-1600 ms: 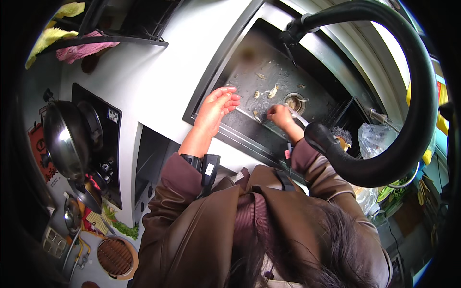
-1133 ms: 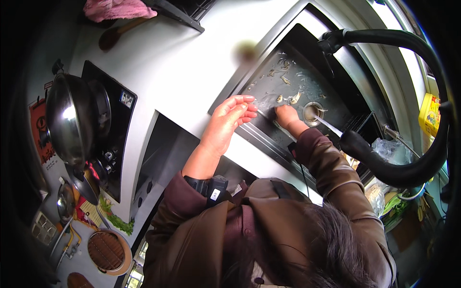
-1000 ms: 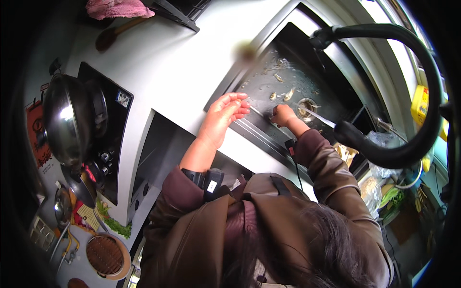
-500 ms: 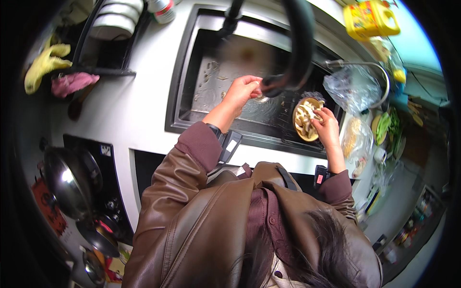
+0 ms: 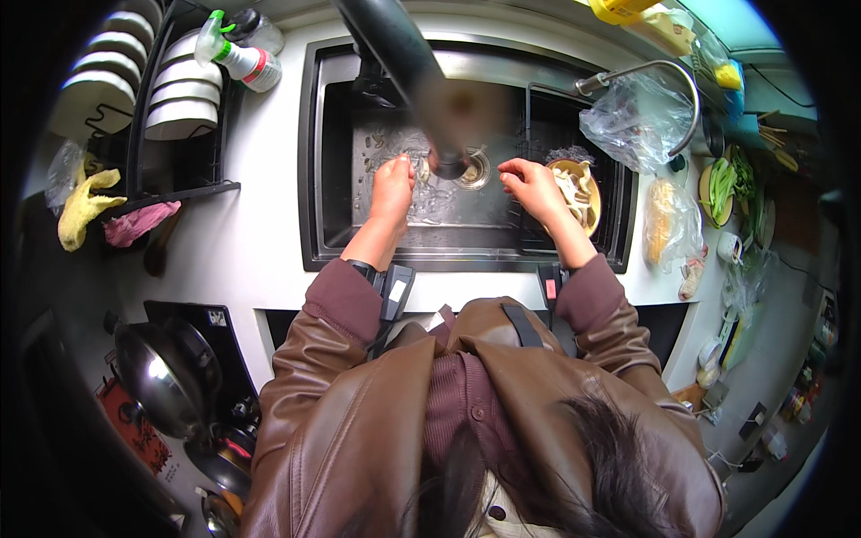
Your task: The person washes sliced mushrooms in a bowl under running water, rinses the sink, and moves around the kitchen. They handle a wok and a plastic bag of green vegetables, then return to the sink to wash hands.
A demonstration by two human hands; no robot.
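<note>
I am bent over a dark steel sink whose wet floor is strewn with pale food scraps around the drain. My left hand reaches into the sink, its fingertips pinched on a pale food scrap. My right hand hovers over the sink just left of a yellow bowl of pale sliced pieces, fingers loosely curled with nothing seen in them. A blurred black faucet hose crosses in front and hides part of the sink between my hands.
A rack of white bowls and a spray bottle stand at the left. Clear plastic bags hang by a thin curved tap at the right, near green vegetables. A wok sits on the stove at lower left.
The view has swung from the stove side to square over the sink. My right hand has come off the yellow bowl and moved left; my left hand has stayed in the sink among the scraps.
</note>
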